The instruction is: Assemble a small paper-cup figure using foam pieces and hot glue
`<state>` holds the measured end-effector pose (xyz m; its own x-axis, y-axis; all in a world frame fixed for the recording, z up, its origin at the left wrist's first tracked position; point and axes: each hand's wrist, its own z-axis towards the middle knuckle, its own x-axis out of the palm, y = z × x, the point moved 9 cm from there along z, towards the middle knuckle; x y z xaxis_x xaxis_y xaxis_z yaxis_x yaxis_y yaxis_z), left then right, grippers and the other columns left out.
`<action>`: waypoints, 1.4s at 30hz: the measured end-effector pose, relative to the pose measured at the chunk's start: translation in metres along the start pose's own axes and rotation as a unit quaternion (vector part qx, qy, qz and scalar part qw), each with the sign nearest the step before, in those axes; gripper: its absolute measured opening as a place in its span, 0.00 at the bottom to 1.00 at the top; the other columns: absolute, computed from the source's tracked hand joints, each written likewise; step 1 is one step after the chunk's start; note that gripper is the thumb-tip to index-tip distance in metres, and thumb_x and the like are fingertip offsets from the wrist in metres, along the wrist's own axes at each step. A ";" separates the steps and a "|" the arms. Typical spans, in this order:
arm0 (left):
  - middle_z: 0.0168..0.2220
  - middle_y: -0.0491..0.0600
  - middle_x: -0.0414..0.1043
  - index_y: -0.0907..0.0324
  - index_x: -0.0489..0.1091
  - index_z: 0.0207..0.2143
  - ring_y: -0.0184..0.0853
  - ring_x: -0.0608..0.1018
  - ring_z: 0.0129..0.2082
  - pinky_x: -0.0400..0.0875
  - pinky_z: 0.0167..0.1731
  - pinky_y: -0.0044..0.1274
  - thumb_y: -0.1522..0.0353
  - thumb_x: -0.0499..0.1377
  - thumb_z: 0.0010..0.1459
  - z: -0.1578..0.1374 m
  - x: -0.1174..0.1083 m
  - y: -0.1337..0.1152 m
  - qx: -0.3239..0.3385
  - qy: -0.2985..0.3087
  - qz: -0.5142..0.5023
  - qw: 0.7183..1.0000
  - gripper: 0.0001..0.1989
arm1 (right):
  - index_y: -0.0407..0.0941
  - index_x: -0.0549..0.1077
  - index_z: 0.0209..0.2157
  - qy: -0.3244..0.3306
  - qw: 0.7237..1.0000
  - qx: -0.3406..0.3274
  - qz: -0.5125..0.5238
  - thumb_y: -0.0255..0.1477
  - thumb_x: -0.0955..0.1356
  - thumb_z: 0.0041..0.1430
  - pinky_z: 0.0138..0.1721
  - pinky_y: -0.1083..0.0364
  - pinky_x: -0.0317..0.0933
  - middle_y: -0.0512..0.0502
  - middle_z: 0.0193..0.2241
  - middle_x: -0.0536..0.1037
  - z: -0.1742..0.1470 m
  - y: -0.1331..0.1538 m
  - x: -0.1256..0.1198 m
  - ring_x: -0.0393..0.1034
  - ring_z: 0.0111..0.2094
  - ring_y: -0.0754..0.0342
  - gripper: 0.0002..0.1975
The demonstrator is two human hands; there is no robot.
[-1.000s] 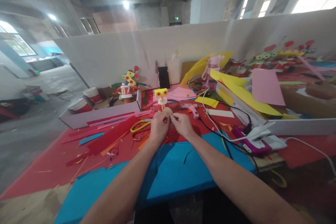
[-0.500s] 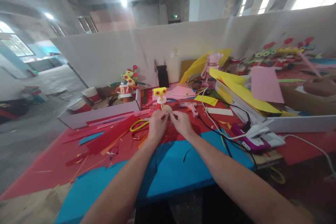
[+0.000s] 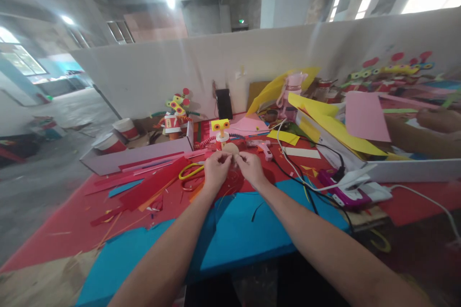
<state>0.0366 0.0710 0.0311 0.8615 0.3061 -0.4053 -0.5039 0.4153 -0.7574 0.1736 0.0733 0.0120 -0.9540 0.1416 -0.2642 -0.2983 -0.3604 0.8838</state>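
Both hands meet over the middle of the bench, the left hand and the right hand facing each other with their fingers bunched and fingertips nearly touching, at the near edge of a beige disc — whether they pinch the disc itself or some smaller piece, I cannot tell. The disc sits just in front of a small figure, which stands upright with a yellow head, two round eyes and coiled arms, one reddish, one dark. Close by on the left lie scissors with yellow handles, and beyond them strips of red and pink paper. On the right, near the figure, lies a pink glue gun, with yellow paper just beyond it. A black phone leans against the white partition at the back. Farther left, an open box holds paper cups, and another figure stands by its far corner. To the right, cables run toward a purple and white power strip, in front of a larger box with yellow and pink sheets over it. A blue sheet covers the near edge, below the forearms.
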 end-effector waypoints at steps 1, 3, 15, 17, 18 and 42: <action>0.28 0.48 0.77 0.60 0.75 0.29 0.32 0.76 0.28 0.69 0.31 0.23 0.69 0.59 0.52 0.001 0.001 0.002 -0.004 0.016 -0.023 1.000 0.06 | 0.43 0.68 0.19 0.001 1.000 0.009 0.010 0.31 0.61 0.57 0.22 0.61 0.54 0.49 0.16 0.74 0.000 -0.001 -0.001 0.67 0.19 0.57 0.14; 0.30 0.48 0.78 0.60 0.76 0.31 0.34 0.77 0.30 0.70 0.33 0.24 0.68 0.59 0.53 0.002 0.000 0.004 -0.002 0.031 -0.049 0.998 0.07 | 0.43 0.68 0.21 0.004 0.999 0.023 0.023 0.31 0.61 0.58 0.23 0.61 0.56 0.49 0.17 0.75 0.000 -0.002 -0.002 0.69 0.20 0.56 0.14; 0.31 0.49 0.77 0.57 0.76 0.32 0.34 0.76 0.32 0.69 0.35 0.24 0.74 0.59 0.54 -0.006 -0.004 -0.026 0.129 -0.003 0.114 0.985 0.05 | 0.44 0.63 0.17 -0.012 0.995 -0.044 -0.089 0.28 0.62 0.57 0.22 0.60 0.49 0.50 0.15 0.71 -0.003 0.012 -0.001 0.64 0.19 0.58 0.15; 0.31 0.48 0.77 0.57 0.75 0.31 0.33 0.75 0.31 0.68 0.35 0.24 0.74 0.59 0.54 -0.006 -0.004 -0.026 0.128 -0.006 0.122 0.984 0.06 | 0.44 0.63 0.17 -0.014 0.992 -0.062 -0.113 0.27 0.62 0.56 0.22 0.59 0.47 0.51 0.15 0.69 -0.003 0.014 0.000 0.61 0.19 0.58 0.14; 0.30 0.48 0.77 0.57 0.75 0.30 0.33 0.75 0.30 0.68 0.34 0.23 0.74 0.58 0.54 -0.007 -0.004 -0.026 0.128 -0.008 0.126 0.984 0.06 | 0.44 0.63 0.17 -0.015 0.990 -0.070 -0.122 0.27 0.62 0.57 0.22 0.59 0.46 0.51 0.15 0.68 -0.004 0.015 0.000 0.60 0.19 0.58 0.14; 0.19 0.43 0.69 0.61 0.70 0.21 0.27 0.69 0.20 0.62 0.23 0.19 0.71 0.58 0.43 0.003 0.003 0.022 -0.101 0.032 -0.108 0.988 0.03 | 0.43 0.62 0.16 0.024 0.994 -0.065 -0.088 0.30 0.62 0.57 0.20 0.60 0.46 0.53 0.13 0.66 -0.001 0.010 0.006 0.57 0.17 0.60 0.16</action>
<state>0.0281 0.0837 0.0145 0.9531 0.1709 -0.2499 -0.2905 0.2834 -0.9139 0.1649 0.0700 0.0185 -0.8865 0.1696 -0.4305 -0.4582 -0.4509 0.7660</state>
